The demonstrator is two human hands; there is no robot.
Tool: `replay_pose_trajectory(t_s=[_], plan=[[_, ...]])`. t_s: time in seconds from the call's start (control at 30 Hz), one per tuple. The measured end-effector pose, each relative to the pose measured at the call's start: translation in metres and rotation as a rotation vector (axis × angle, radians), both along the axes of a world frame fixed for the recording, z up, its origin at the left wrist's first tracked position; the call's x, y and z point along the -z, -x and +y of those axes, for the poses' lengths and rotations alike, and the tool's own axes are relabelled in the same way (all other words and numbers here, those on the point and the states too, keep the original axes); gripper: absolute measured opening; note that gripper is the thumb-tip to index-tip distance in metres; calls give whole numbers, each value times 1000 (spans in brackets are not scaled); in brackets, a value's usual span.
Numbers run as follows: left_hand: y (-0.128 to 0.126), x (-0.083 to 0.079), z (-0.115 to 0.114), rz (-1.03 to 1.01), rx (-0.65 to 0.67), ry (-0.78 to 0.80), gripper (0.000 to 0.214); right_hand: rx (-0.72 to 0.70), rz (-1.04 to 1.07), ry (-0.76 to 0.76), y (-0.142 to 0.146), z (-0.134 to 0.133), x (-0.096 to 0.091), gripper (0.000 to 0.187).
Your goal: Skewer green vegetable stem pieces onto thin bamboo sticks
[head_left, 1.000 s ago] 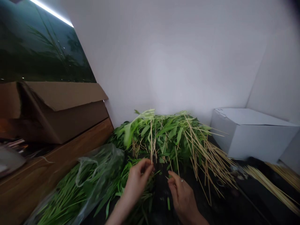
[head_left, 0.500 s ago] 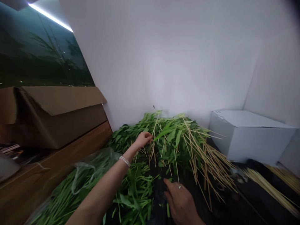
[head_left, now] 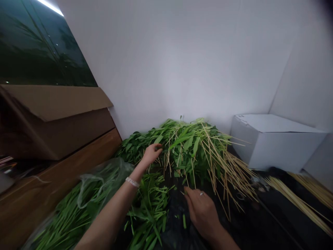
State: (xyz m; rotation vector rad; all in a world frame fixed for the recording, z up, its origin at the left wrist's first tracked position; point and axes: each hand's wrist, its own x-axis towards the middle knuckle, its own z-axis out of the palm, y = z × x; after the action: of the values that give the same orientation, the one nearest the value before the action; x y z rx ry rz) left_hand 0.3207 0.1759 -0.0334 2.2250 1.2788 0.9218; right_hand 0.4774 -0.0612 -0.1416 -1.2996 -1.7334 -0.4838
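Observation:
My left hand (head_left: 153, 153), with a light bracelet on its wrist, is over the front left of a heap of leafy greens on thin sticks (head_left: 179, 142). Its thumb and forefinger are curved with a gap between them, and nothing shows in the gap. Lower right, my right hand (head_left: 203, 210) wears a ring and has its fingers pinched together above the black surface (head_left: 174, 222). A tiny pale tip shows by its fingertips; what they hold cannot be made out. Loose cut greens (head_left: 149, 208) lie between my forearms.
A clear plastic bag (head_left: 104, 180) of long-stemmed greens lies at the left. Behind it, a cardboard box (head_left: 78, 128) stands on a wooden ledge (head_left: 104, 146). At right are a white box (head_left: 281, 149) and bundles of bare sticks (head_left: 293, 198). A white wall (head_left: 177, 62) closes off the back.
My left hand has drawn back slightly left from the long green leaf, and its fingers have parted. My right hand has risen a little and its fingers have come together. The view has shifted slightly.

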Motion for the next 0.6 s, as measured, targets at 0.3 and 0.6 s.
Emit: replay_pose_trajectory(t_s=[0.3, 0.6], plan=[[50, 35, -102, -60, 135, 181, 28, 213, -96, 577, -24, 1, -9, 17], [39, 67, -124, 83, 126, 126, 18, 222, -187, 878, -16, -2, -7, 13]])
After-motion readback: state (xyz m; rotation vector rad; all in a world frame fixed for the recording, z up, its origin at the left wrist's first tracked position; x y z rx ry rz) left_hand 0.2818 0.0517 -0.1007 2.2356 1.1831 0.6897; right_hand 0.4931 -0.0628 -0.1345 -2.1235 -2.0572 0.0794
